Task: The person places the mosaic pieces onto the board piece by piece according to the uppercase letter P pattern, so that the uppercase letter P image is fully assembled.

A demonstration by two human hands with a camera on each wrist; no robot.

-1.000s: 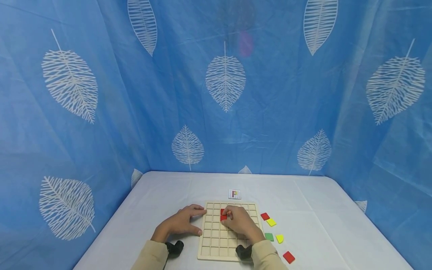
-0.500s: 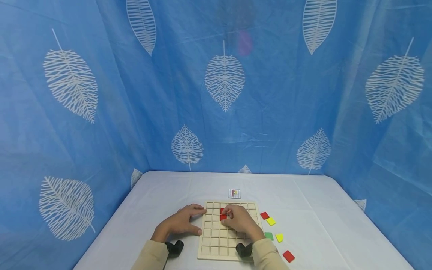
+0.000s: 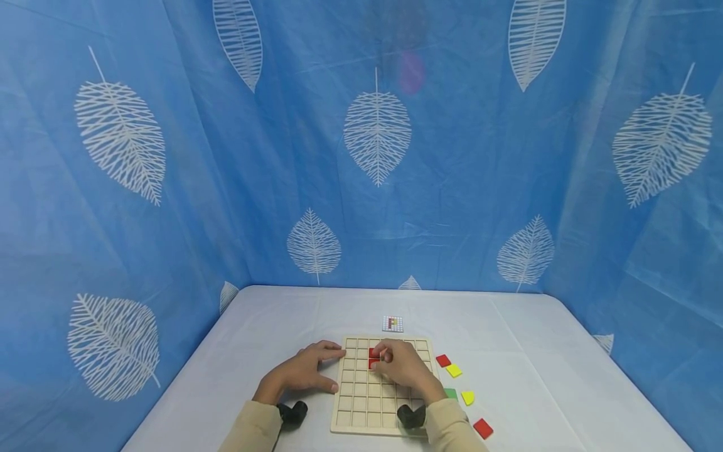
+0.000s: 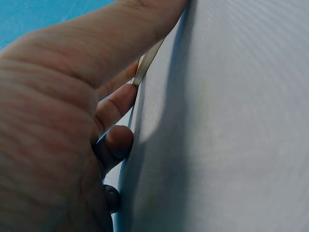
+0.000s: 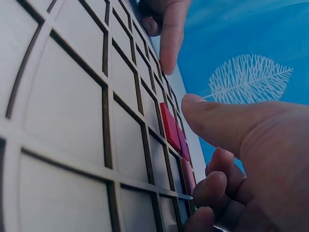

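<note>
A square wooden grid board (image 3: 359, 405) lies on the table. Red square tiles (image 3: 373, 364) sit in its upper middle squares, partly covered by my right hand (image 3: 402, 366). In the right wrist view the thumb (image 5: 212, 113) stands apart from the red tiles (image 5: 169, 126), and the loosely bent fingertips (image 5: 211, 189) are close to the farthest of them. My left hand (image 3: 305, 369) lies at the board's left edge, fingers and thumb spread, fingertips at the rim. The left wrist view shows its fingers (image 4: 116, 108) meeting the board's edge (image 4: 146, 63).
A small card (image 3: 392, 324) with a coloured grid pattern lies behind the board. To the right are loose pieces: a red tile (image 3: 443, 361), a yellow tile (image 3: 454, 370), a green tile (image 3: 450, 393), a yellow rounded piece (image 3: 467, 397) and another red tile (image 3: 482, 429).
My right hand has shifted slightly to the right and away from the red tiles, covering more of the green tile. My left hand has stayed in place.
</note>
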